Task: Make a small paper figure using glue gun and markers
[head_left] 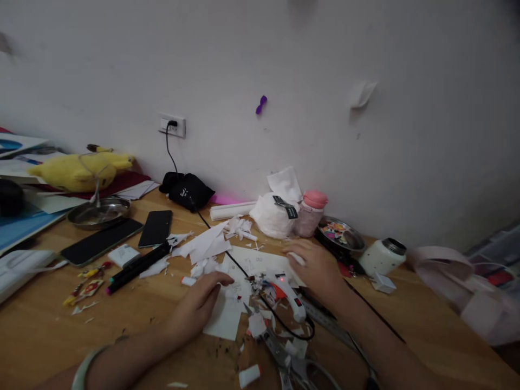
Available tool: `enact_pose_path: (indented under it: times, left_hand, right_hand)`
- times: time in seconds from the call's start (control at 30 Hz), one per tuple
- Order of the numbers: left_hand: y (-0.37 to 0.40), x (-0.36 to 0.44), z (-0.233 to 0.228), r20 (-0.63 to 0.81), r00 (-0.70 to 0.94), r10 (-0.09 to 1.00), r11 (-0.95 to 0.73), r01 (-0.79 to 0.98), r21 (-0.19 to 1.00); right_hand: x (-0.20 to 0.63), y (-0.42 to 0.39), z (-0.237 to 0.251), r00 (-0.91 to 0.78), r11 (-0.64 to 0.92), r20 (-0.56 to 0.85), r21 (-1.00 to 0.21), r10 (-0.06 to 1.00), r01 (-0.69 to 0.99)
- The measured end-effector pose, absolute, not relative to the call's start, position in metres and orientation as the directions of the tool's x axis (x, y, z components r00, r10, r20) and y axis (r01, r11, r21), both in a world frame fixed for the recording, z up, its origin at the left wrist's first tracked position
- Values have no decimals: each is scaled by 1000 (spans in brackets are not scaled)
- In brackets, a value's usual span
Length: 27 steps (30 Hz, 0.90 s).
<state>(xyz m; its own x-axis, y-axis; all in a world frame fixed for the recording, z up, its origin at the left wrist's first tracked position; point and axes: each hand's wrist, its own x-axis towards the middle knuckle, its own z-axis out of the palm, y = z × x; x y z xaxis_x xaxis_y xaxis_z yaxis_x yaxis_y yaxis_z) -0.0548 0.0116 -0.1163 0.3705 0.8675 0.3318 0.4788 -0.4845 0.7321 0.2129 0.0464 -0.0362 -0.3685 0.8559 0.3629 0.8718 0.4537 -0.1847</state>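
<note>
1. A wooden desk (49, 325) stands against a pale wall (284, 65); a socket (173, 125) sits on the wall at about 10 o'clock from the hands.
2. The left hand (199, 306) lies palm down, fingers together and stretched flat, pressing on a white paper (227, 319) at the desk's middle.
3. The right hand (314, 268) rests at 2 o'clock from the left one, fingers loosely curled over a small white piece (298, 258); whether it pinches the piece I cannot tell.
4. Between the hands lies a white glue gun (290, 295) with a red light, its black cord (284, 325) looping toward 6 o'clock.
5. Scissors (284, 357) lie at 6 o'clock from the gun, with a ruler (325, 319) just beside the right wrist.
6. White scraps (203, 246) are scattered at 12 o'clock from the left hand.
7. At 10 o'clock lie two phones (156, 227) and black markers (138, 265); farther out, a steel bowl (97, 212) and a yellow plush (81, 170).
8. At 12 o'clock from the right hand stand a pink-capped bottle (311, 212) and a white bundle (272, 215); a white jar (382, 255) sits at 3 o'clock.
</note>
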Motion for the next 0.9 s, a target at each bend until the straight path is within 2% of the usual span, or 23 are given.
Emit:
enact_pose_path:
  times: [0.03,0.1,0.2,0.3,0.4,0.5,0.57,0.6,0.67,0.7,0.8,0.9]
  left_hand:
    - [11,-55,-115,352,375,858,-504,479,719]
    - [9,-54,-110,416,419,807,-585,470,661]
    - [3,-54,-100,503,614,609,-787,388,480]
    - [-5,-53,-90,521,753,401,-913,286,290]
    - [-10,-53,-87,510,788,344,-937,253,241]
    - [-6,-59,-90,571,708,416,-909,323,263]
    - [3,-67,-93,640,549,538,-835,451,315]
    - [9,-71,-93,689,411,597,-773,526,356]
    - [21,-77,-90,732,202,650,-670,607,427]
    - [26,-79,-87,718,165,676,-640,614,462]
    - [34,-74,-80,570,212,794,-590,500,634]
    - [32,-62,-76,409,150,900,-435,256,863]
  right_hand:
    - [192,60,-35,-467,510,263,-126,844,851]
    - [151,84,-37,-581,599,166,-90,797,795]
    - [95,106,-49,-703,702,9,-53,712,710]
    - [58,117,-61,-747,753,-151,-25,647,657]
    - [43,128,-60,-745,758,-205,-24,634,652]
    - [50,140,-45,-733,730,-152,-80,664,678]
    - [61,140,-31,-728,714,-78,-150,681,684]
    - [66,136,-23,-732,713,-44,-189,680,675]
    - [76,123,-9,-770,738,-7,-278,638,614]
    - [79,115,-3,-791,749,-4,-321,611,580]
    - [88,98,7,-812,738,38,-444,582,508]
    - [96,93,4,-767,694,163,-570,621,440]
